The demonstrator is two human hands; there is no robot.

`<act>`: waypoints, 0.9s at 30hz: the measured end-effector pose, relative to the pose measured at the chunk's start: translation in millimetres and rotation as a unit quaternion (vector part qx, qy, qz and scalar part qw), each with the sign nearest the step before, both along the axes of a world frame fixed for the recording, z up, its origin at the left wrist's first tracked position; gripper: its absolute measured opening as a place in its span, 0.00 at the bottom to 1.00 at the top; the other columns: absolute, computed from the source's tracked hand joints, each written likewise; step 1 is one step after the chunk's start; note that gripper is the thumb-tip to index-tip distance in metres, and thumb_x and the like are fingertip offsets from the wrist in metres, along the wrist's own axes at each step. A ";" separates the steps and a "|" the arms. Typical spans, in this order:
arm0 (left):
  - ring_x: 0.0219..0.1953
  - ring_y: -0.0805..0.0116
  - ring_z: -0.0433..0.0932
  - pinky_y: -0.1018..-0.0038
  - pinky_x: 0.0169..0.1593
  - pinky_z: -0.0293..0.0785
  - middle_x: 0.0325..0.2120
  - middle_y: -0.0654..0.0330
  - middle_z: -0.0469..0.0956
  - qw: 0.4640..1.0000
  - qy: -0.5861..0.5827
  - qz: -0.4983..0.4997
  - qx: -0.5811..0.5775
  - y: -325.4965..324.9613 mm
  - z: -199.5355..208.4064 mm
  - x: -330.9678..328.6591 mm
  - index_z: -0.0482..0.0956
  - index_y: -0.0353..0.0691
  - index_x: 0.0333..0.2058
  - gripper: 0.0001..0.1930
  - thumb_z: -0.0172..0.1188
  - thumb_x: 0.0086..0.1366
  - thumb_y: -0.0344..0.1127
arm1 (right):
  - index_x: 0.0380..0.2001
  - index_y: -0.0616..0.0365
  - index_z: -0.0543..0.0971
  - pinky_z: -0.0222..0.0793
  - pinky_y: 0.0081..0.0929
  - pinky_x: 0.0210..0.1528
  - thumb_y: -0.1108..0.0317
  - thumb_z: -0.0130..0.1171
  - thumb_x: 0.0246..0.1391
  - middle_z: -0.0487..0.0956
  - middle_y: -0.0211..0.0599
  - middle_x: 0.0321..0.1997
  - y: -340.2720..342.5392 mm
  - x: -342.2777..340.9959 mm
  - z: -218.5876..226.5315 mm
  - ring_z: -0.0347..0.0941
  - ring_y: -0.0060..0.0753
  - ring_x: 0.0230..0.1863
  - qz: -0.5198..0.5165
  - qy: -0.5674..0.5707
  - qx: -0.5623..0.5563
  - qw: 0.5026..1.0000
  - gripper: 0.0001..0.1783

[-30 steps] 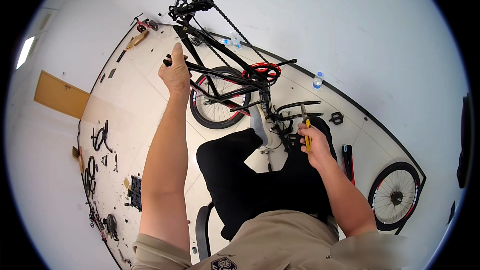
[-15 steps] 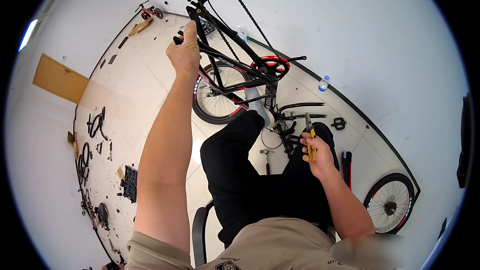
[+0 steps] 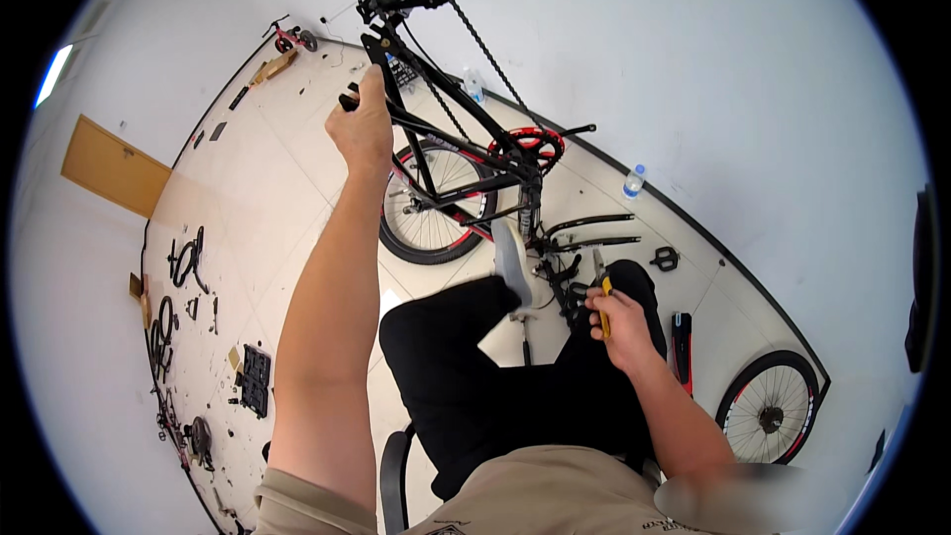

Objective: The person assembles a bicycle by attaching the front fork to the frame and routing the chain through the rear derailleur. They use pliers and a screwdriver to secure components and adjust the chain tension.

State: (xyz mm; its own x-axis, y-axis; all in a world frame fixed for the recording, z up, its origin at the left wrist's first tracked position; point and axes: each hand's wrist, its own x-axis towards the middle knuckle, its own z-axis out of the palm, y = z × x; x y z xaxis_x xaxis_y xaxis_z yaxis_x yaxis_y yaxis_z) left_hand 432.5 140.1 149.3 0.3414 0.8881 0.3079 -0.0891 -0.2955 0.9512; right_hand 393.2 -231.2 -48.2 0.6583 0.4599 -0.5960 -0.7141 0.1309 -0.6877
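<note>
The bicycle frame (image 3: 456, 91) runs from beyond the left hand (image 3: 362, 134) back to between the hands, over a wheel (image 3: 431, 258) on the floor (image 3: 307, 168). Pliers (image 3: 605, 309) sit in the right hand (image 3: 621, 322); a hammer (image 3: 527, 347) lies left of it, a pedal (image 3: 665, 259) ahead and right, a bottle (image 3: 635, 181) farther ahead. Behind it, to the right, is a second wheel (image 3: 773, 421). A tool case (image 3: 256, 379) lies behind and left of the left hand.

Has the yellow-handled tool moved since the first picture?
Yes: the yellow-handled tool in the right hand has shifted down the picture. Its tip was clearly higher than the loose pedal; now it is nearly level.
</note>
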 end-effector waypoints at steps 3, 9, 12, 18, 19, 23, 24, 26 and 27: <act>0.20 0.76 0.62 0.74 0.27 0.61 0.14 0.68 0.68 1.000 0.001 0.013 0.005 1.6 -1.6 -1.9 0.68 0.42 0.14 0.24 0.68 0.57 0.49 | 0.35 0.56 0.76 0.61 0.18 0.22 0.69 0.56 0.56 0.74 0.27 0.32 8.4 -3.7 -2.9 0.66 0.18 0.25 0.013 -0.003 -0.050 0.999 0.05; 0.19 0.77 0.60 0.74 0.25 0.59 0.13 0.69 0.66 0.999 -0.039 0.018 0.034 -1.3 -6.8 -5.0 0.66 0.41 0.12 0.26 0.68 0.58 0.47 | 0.40 0.62 0.74 0.63 0.21 0.25 0.68 0.59 0.55 0.73 0.32 0.33 22.1 5.0 -1.5 0.67 0.18 0.27 0.027 -0.163 -0.164 0.973 0.12; 0.19 0.78 0.61 0.73 0.25 0.61 0.12 0.69 0.66 0.997 -0.045 0.029 0.053 -2.5 -7.5 -6.4 0.69 0.37 0.11 0.26 0.69 0.58 0.48 | 0.53 0.69 0.68 0.69 0.26 0.39 0.69 0.59 0.55 0.75 0.37 0.38 46.0 2.9 26.0 0.70 0.25 0.35 -0.035 -0.288 -0.192 0.937 0.24; 0.19 0.76 0.59 0.72 0.25 0.60 0.11 0.67 0.64 0.998 -0.002 0.033 0.057 -13.0 -1.8 -14.0 0.67 0.35 0.11 0.28 0.68 0.57 0.50 | 0.58 0.69 0.66 0.68 0.25 0.41 0.69 0.59 0.53 0.73 0.35 0.37 97.9 21.4 46.5 0.69 0.24 0.35 0.000 -0.343 -0.120 0.932 0.30; 0.19 0.76 0.59 0.72 0.25 0.60 0.11 0.67 0.64 0.998 -0.007 0.032 0.053 -14.4 -2.2 -13.8 0.67 0.35 0.11 0.28 0.68 0.57 0.50 | 0.58 0.68 0.66 0.68 0.25 0.40 0.69 0.59 0.52 0.73 0.34 0.36 105.2 25.1 54.4 0.68 0.23 0.35 0.023 -0.350 -0.126 0.928 0.30; 0.19 0.76 0.59 0.72 0.25 0.60 0.11 0.66 0.64 0.998 -0.022 0.029 0.054 -6.5 -7.9 -16.7 0.67 0.35 0.12 0.28 0.68 0.58 0.49 | 0.59 0.66 0.65 0.68 0.24 0.40 0.71 0.58 0.52 0.73 0.35 0.37 136.6 20.9 84.4 0.69 0.23 0.35 -0.055 -0.391 -0.091 0.914 0.30; 0.19 0.76 0.59 0.72 0.25 0.60 0.11 0.66 0.64 0.998 -0.024 0.025 0.051 -7.4 -8.2 -16.4 0.67 0.35 0.12 0.28 0.68 0.58 0.49 | 0.59 0.67 0.65 0.68 0.22 0.40 0.72 0.58 0.53 0.72 0.33 0.38 144.4 19.0 86.4 0.68 0.21 0.35 -0.074 -0.406 -0.086 0.907 0.30; 0.19 0.76 0.60 0.73 0.25 0.61 0.11 0.66 0.64 0.998 -0.031 0.020 0.050 -10.1 -7.2 -19.8 0.68 0.35 0.12 0.27 0.68 0.58 0.49 | 0.60 0.66 0.64 0.67 0.25 0.46 0.71 0.58 0.52 0.74 0.39 0.43 156.7 14.5 92.8 0.70 0.28 0.42 -0.070 -0.433 -0.098 0.893 0.31; 0.20 0.75 0.60 0.72 0.25 0.61 0.12 0.66 0.64 0.998 -0.027 0.026 0.058 -10.9 -8.1 -19.2 0.68 0.35 0.12 0.27 0.68 0.58 0.49 | 0.61 0.66 0.64 0.68 0.30 0.53 0.69 0.59 0.51 0.75 0.46 0.48 161.1 12.5 96.5 0.73 0.38 0.48 -0.046 -0.446 -0.116 0.887 0.33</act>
State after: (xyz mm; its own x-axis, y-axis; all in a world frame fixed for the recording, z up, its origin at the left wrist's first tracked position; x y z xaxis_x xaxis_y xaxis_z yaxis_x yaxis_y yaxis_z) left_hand 413.2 129.2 141.2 0.2761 0.8616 0.4260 -0.1203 -0.4087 0.9047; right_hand 405.7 -70.1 48.4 0.9434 0.3136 0.1079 0.1325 -0.0583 -0.9895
